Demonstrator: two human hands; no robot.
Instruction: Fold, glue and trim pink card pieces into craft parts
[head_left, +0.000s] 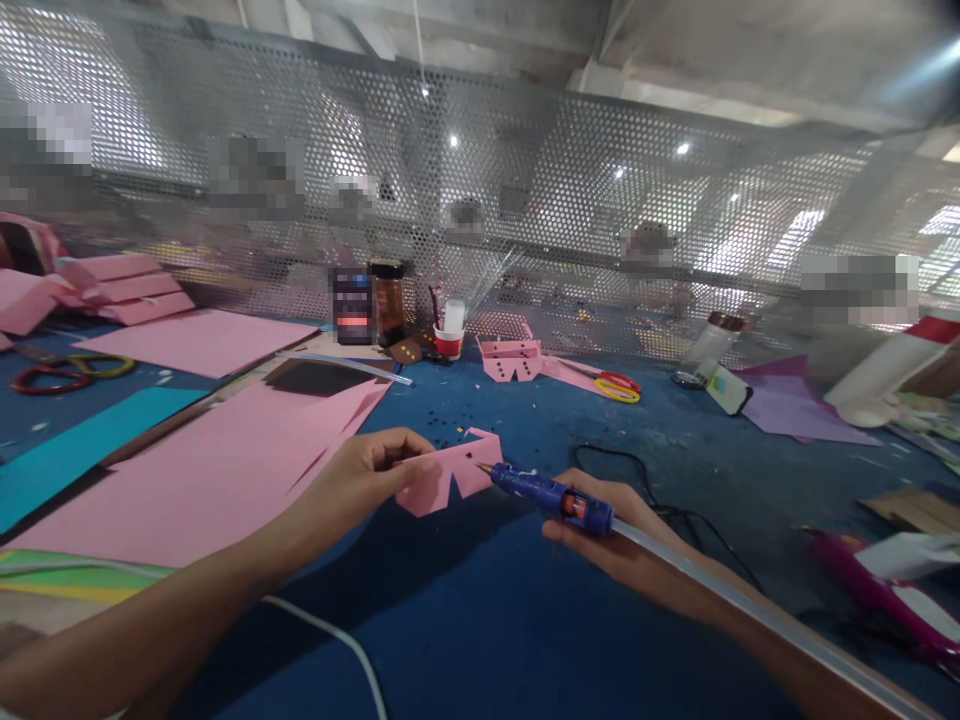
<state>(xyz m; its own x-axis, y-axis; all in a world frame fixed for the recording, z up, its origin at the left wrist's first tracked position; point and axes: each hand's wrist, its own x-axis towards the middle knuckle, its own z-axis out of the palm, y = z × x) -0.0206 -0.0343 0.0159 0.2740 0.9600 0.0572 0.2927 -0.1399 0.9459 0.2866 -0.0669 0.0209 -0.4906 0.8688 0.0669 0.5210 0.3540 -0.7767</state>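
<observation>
My left hand [379, 470] pinches the left end of a folded pink paper cutout [429, 490], which has a V-shaped notch in its lower edge and a black dot on its face. In my right hand [634, 540] is a blue hot glue gun [536, 488], its nozzle at the cutout's right part, by the dot. I cannot tell whether the tip touches the paper. A long clear glue stick [720, 580] runs out of the gun's back end. Small black dots [442, 415] lie scattered on the table behind the cutout.
A dotted pink paper piece [511, 362] stands farther back, near scissors [619, 386]. Large pink sheets [195, 470] and red-and-yellow scissors [52, 375] lie left. A paper cup [449, 342], a phone [352, 308] and a jar [388, 305] stand before the perforated screen [525, 150].
</observation>
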